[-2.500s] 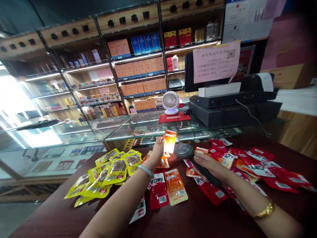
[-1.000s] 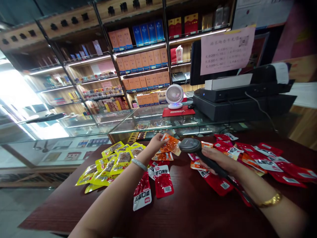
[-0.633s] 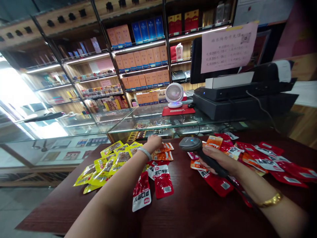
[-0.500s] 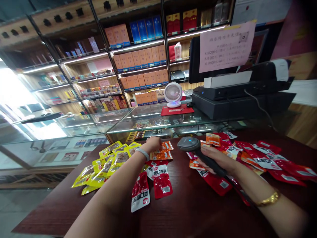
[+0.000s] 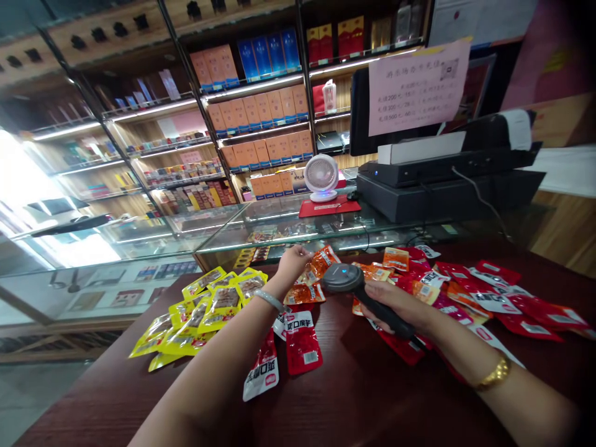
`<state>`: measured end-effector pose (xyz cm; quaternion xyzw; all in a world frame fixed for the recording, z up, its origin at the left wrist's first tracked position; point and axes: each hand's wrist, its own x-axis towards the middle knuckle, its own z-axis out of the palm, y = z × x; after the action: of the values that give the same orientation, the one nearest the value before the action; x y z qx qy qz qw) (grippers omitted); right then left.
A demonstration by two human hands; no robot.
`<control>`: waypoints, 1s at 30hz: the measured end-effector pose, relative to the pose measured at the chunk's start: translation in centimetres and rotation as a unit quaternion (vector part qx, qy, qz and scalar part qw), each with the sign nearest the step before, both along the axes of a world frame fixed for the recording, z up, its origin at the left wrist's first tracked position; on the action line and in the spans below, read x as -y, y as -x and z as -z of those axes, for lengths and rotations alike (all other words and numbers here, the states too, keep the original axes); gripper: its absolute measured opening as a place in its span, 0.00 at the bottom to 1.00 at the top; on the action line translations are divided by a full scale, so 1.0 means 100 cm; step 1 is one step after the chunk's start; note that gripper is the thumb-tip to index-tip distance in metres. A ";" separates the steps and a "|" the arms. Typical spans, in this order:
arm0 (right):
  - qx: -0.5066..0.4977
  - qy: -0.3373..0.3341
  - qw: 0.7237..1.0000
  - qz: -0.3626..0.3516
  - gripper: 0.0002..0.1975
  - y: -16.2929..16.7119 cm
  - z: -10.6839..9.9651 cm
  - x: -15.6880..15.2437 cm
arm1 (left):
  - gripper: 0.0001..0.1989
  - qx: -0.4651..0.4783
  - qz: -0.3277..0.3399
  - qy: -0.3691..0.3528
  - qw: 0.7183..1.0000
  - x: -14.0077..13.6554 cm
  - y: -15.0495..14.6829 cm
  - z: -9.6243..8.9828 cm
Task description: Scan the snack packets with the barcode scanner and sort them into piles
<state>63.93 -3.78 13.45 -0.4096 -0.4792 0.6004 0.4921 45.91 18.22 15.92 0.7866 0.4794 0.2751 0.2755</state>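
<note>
My left hand (image 5: 294, 264) is closed on the edge of an orange snack packet (image 5: 325, 261), which is tilted up off the table. Another orange packet (image 5: 305, 293) lies just below it. My right hand (image 5: 388, 304) is wrapped round the handle of a black barcode scanner (image 5: 347, 279), its head pointing left close to the lifted packet. Yellow snack packets (image 5: 226, 301) are heaped left of my left forearm. Red-and-white packets (image 5: 302, 347) lie between my arms. More red and orange packets (image 5: 498, 298) spread beyond my right hand, some partly hidden by it.
A glass display counter (image 5: 274, 217) stands behind the dark wooden table (image 5: 344, 403). On it are a small white fan (image 5: 321, 177), a red mat (image 5: 310, 210) and a black cash drawer (image 5: 419, 198) beneath a monitor bearing a pink sign (image 5: 419, 87). Shelves of boxes line the wall.
My left hand has raised the orange packet from the pile and tilted it towards the scanner. The scanner, in my right hand, has shifted slightly left and down, closer to the packet.
</note>
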 end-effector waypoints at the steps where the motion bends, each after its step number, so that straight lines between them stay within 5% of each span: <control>1: 0.000 0.001 1.000 -0.003 0.25 0.000 0.001 0.000 | 0.10 0.034 0.007 0.025 0.999 0.002 -0.003 0.003; 10: -0.001 0.006 1.000 0.006 0.24 -0.004 0.000 -0.001 | 0.13 0.127 0.025 0.083 0.988 0.012 -0.015 0.012; 15: -0.004 0.005 1.000 0.014 0.24 -0.005 -0.005 0.002 | 0.22 0.164 0.187 0.200 0.948 0.026 -0.026 0.003; 17: -0.003 0.006 1.000 0.024 0.23 -0.005 -0.006 0.003 | 0.20 0.065 0.208 0.148 0.965 0.029 -0.020 -0.004; 19: 0.000 0.010 0.999 0.030 0.23 -0.005 -0.005 0.002 | 0.17 -0.111 0.168 0.021 0.979 0.031 -0.004 -0.010; 23: 0.009 0.028 0.999 0.020 0.24 -0.003 0.001 -0.001 | 0.19 -0.347 0.117 -0.115 0.924 0.032 0.035 -0.010; 26: 0.017 0.043 0.999 0.006 0.25 0.000 0.008 -0.002 | 0.21 -0.385 0.124 -0.127 0.906 0.033 0.051 -0.003; 30: 0.034 0.052 0.998 0.004 0.25 0.006 0.011 -0.002 | 0.18 -0.296 0.095 -0.104 0.945 0.033 0.056 0.005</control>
<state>63.31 -3.54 12.39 -0.4565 -0.4620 0.6087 0.4557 40.27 14.96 15.44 0.8987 0.4311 0.0512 0.0628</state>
